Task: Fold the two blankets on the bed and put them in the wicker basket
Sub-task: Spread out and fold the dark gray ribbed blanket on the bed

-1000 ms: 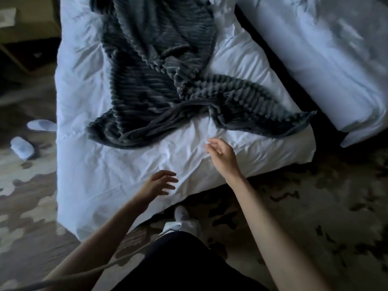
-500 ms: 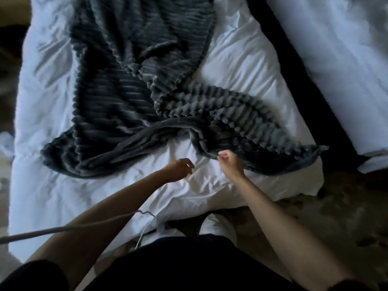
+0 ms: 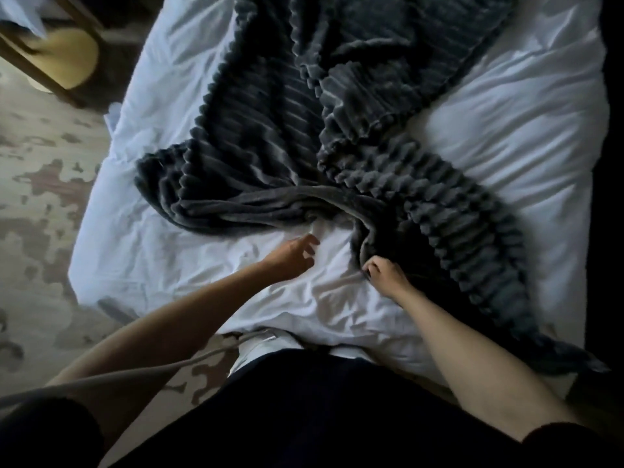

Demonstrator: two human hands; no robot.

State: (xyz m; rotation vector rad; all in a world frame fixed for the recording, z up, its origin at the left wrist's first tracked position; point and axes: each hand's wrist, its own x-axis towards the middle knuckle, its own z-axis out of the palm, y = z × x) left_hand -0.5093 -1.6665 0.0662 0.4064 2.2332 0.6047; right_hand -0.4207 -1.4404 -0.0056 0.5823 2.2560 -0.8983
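While the grey ribbed blanket (image 3: 270, 136) lies rumpled across the white bed (image 3: 162, 265), the right hand (image 3: 385, 275) pinches its near edge — fingers curled into the plush — and the left hand (image 3: 290, 256) hovers just beside, fingers loosely spread.

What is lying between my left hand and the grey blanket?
Only bare, wrinkled white sheet. The head view shows the left hand just short of the grey blanket, whose edge the right hand grips.
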